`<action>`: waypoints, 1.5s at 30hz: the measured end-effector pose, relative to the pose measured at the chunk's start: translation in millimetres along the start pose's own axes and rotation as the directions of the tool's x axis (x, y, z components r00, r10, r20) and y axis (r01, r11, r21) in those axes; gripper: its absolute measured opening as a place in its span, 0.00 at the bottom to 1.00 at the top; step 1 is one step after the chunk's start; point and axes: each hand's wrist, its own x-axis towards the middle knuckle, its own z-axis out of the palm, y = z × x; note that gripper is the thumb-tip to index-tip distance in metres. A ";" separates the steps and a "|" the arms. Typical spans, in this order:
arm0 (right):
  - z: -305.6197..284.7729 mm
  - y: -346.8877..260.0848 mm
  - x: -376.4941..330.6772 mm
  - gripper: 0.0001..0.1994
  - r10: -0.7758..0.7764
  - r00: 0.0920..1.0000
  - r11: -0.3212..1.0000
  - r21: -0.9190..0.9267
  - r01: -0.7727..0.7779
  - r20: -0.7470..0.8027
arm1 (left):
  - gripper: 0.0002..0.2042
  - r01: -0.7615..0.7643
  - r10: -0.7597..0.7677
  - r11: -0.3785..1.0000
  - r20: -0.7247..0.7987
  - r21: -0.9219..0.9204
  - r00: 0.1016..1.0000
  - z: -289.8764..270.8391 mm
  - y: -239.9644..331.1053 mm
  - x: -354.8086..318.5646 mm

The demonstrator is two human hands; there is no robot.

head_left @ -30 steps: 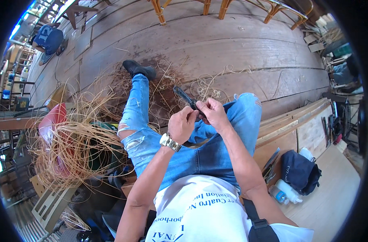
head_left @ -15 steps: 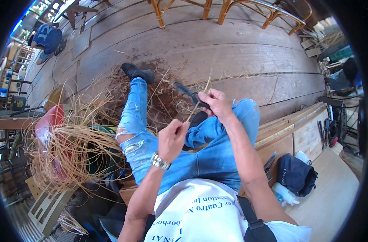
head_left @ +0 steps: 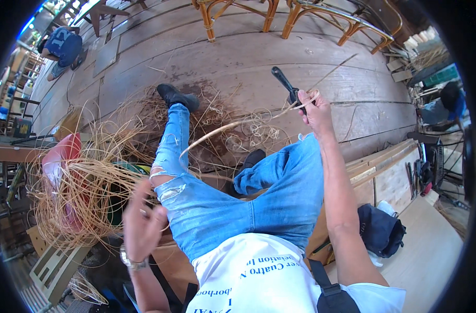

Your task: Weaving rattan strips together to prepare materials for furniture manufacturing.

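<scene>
Grip: right hand (head_left: 315, 112) pinches a long pale-tan cane strip (head_left: 238, 123) together with a black-handled slim tool (head_left: 286, 83); left hand (head_left: 144, 221), blurred, has thumb and fingers spread.
Cane strip: thin, bowed, running from near the left knee up through the right hand and past it, with a small loop at the fingers.
Room: brown plank floor (head_left: 233, 57) stretches ahead of the tool; a tangled straw-coloured cane heap (head_left: 92, 190) lies near the left hand.
Count: one tool, one heap, one gripped strip.
</scene>
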 end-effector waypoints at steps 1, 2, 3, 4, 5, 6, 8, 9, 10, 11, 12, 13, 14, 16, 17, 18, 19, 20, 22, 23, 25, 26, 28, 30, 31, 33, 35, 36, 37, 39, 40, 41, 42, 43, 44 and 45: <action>7.4 -1.9 -5.5 0.15 -0.032 0.999 0.999 0.008 0.032 -0.040 | 0.25 -0.130 0.131 0.991 -0.136 0.013 0.982 -11.6 12.5 13.7; 15.2 -3.8 -11.9 0.15 -0.024 1.000 1.000 0.004 0.024 -0.014 | 0.24 -0.194 0.166 0.975 -0.228 -0.106 0.960 -18.3 29.5 19.5; 22.7 -5.9 -19.1 0.15 -0.079 0.997 0.994 -0.075 0.077 -0.011 | 0.24 -0.262 0.189 0.896 -0.227 -0.358 0.955 -24.5 47.4 26.0; 30.1 -7.4 -26.2 0.15 -0.102 0.995 0.983 -0.156 0.100 -0.003 | 0.24 -0.180 0.070 0.672 -0.180 -0.719 0.981 -17.0 67.2 24.1; 35.5 -8.8 -32.4 0.15 -0.073 0.997 0.973 -0.219 0.073 0.005 | 0.23 -0.137 0.189 0.617 -0.023 -0.775 0.982 -5.1 81.4 32.5; 40.7 -9.2 -37.3 0.15 -0.111 0.994 0.970 -0.221 0.105 -0.015 | 0.23 -0.047 0.258 0.546 0.115 -0.836 0.959 11.3 91.1 43.8; 47.0 -7.8 -44.5 0.15 -0.135 0.991 0.966 -0.221 0.135 0.013 | 0.22 0.014 0.221 0.671 0.217 -0.741 0.951 74.0 95.6 83.4; 47.9 -5.8 -47.7 0.15 -0.123 0.992 0.979 -0.158 0.126 0.031 | 0.22 0.086 0.162 0.775 0.329 -0.625 0.930 95.6 89.5 108.7; 48.5 -3.4 -49.1 0.15 -0.152 0.988 0.974 -0.164 0.156 0.033 | 0.20 0.179 -0.009 0.833 0.311 -0.523 0.950 126.5 83.9 127.8; 48.4 -0.1 -51.4 0.16 -0.203 0.979 0.959 -0.195 0.205 0.033 | 0.18 0.192 -0.025 0.899 0.392 -0.394 0.920 142.5 70.0 147.1; 47.5 2.9 -52.4 0.16 -0.238 0.970 0.946 -0.218 0.241 0.040 | 0.18 0.194 -0.054 0.947 0.470 -0.256 0.881 158.4 56.2 158.7; 46.3 6.1 -54.3 0.18 -0.242 0.968 0.953 -0.170 0.249 0.060 | 0.18 0.192 -0.050 0.948 0.477 -0.254 0.878 173.0 43.3 162.4; 44.4 8.3 -54.9 0.18 -0.241 0.970 0.952 -0.184 0.243 0.034 | 0.17 0.212 -0.057 0.934 0.466 -0.288 0.883 185.6 34.0 165.7; 41.3 12.1 -57.3 0.19 -0.193 0.979 0.961 -0.188 0.201 0.063 | 0.18 0.240 -0.070 0.919 0.470 -0.312 0.880 202.0 22.5 162.0; 41.0 13.3 -57.0 0.19 -0.120 0.991 0.973 -0.191 0.129 0.056 | 0.18 0.076 -0.005 0.972 0.304 -0.223 0.953 207.8 20.8 154.4; 41.0 15.0 -58.1 0.19 -0.188 0.981 0.967 -0.164 0.193 0.047 | 0.19 -0.077 0.091 0.991 0.134 -0.105 0.987 211.1 20.5 148.1; 41.0 16.8 -59.7 0.18 -0.091 0.994 0.991 -0.097 0.097 0.063 | 0.18 -0.152 0.162 0.981 0.077 -0.122 0.984 214.6 21.8 141.5; 43.1 19.5 -60.9 0.18 0.084 0.994 0.995 -0.060 -0.080 0.073 | 0.18 -0.159 0.165 0.980 0.045 -0.115 0.985 215.0 22.5 135.9; 45.8 26.1 -64.8 0.18 0.043 0.995 0.999 0.016 -0.045 0.096 | 0.19 -0.264 0.263 0.964 -0.036 -0.039 0.964 211.7 23.3 129.4; 46.8 30.5 -66.6 0.17 0.096 0.985 0.992 0.069 -0.107 0.145 | 0.17 -0.243 0.243 0.970 -0.022 -0.026 0.970 207.5 22.1 125.4; 40.6 36.5 -62.1 0.17 0.142 0.971 0.978 0.122 -0.168 0.193 | 0.17 -0.288 0.288 0.958 -0.046 -0.002 0.957 191.7 17.8 112.5; 29.6 37.2 -57.1 0.17 0.125 0.976 0.979 0.137 -0.150 0.176 | 0.17 -0.310 0.311 0.950 -0.061 0.029 0.948 179.6 14.8 101.3; -1.4 34.8 -38.9 0.18 0.155 0.979 0.975 0.140 -0.172 0.129 | 0.16 -0.338 0.339 0.938 0.000 0.080 0.941 148.4 7.6 70.4; -53.5 26.1 -13.7 0.16 0.104 0.994 0.993 0.050 -0.106 0.036 | 0.16 -0.248 0.244 0.964 0.053 0.094 0.968 107.2 -2.0 30.4; -92.7 12.9 5.6 0.16 0.279 0.958 0.892 0.385 -0.235 -0.062 | 0.16 -0.107 0.105 0.986 0.023 0.128 0.994 72.9 -9.3 6.9; -153.4 -3.6 23.3 0.14 0.165 0.948 0.947 0.311 -0.076 -0.271 | 0.15 0.165 -0.169 0.986 -0.159 -0.035 0.973 13.9 -27.1 -14.5; -179.4 -10.4 27.0 0.14 0.126 0.952 0.987 0.128 -0.093 -0.280 | 0.14 0.227 -0.276 0.954 -0.271 -0.198 0.922 -5.3 -44.1 -29.4; -179.2 -13.7 25.8 0.15 0.219 0.970 0.953 -0.191 -0.236 -0.110 | 0.13 0.273 -0.339 0.930 -0.288 -0.248 0.896 -9.9 -51.7 -23.8; -169.3 -15.8 22.1 0.16 0.369 0.926 0.830 -0.476 -0.291 0.078 | 0.12 0.177 -0.227 0.967 -0.307 -0.182 0.924 -2.1 -56.5 -16.4; -128.3 -25.3 15.7 0.16 0.296 0.953 0.866 -0.437 -0.241 0.063 | 0.10 0.145 -0.121 0.987 -0.286 0.067 0.951 19.9 -58.3 15.2; -103.8 -32.0 9.3 0.16 0.233 0.965 0.926 -0.331 -0.182 0.123 | 0.12 0.092 -0.081 0.995 -0.247 0.033 0.966 36.0 -56.0 37.3; -79.8 -41.2 3.4 0.16 0.236 0.966 0.919 -0.347 -0.188 0.101 | 0.15 0.183 -0.154 0.976 -0.226 0.117 0.962 56.4 -51.2 65.3; -57.1 -50.6 -3.1 0.16 0.142 0.985 0.945 -0.308 -0.107 0.095 | 0.15 0.209 -0.191 0.922 -0.088 0.325 0.978 74.8 -43.7 90.4; -35.1 -57.9 -10.4 0.16 0.023 0.993 0.969 -0.248 0.006 0.116 | 0.13 0.127 -0.134 0.908 -0.010 0.398 0.991 99.9 -33.7 101.3; -14.8 -62.6 -18.4 0.15 0.018 0.991 0.960 -0.280 0.020 0.132 | 0.12 0.042 -0.083 0.890 0.070 0.454 0.994 126.1 -22.4 114.5; 1.5 -64.6 -27.4 0.14 -0.039 0.976 0.962 -0.256 0.095 0.216 | 0.11 -0.091 0.050 0.926 0.119 0.367 0.992 147.2 -12.3 117.5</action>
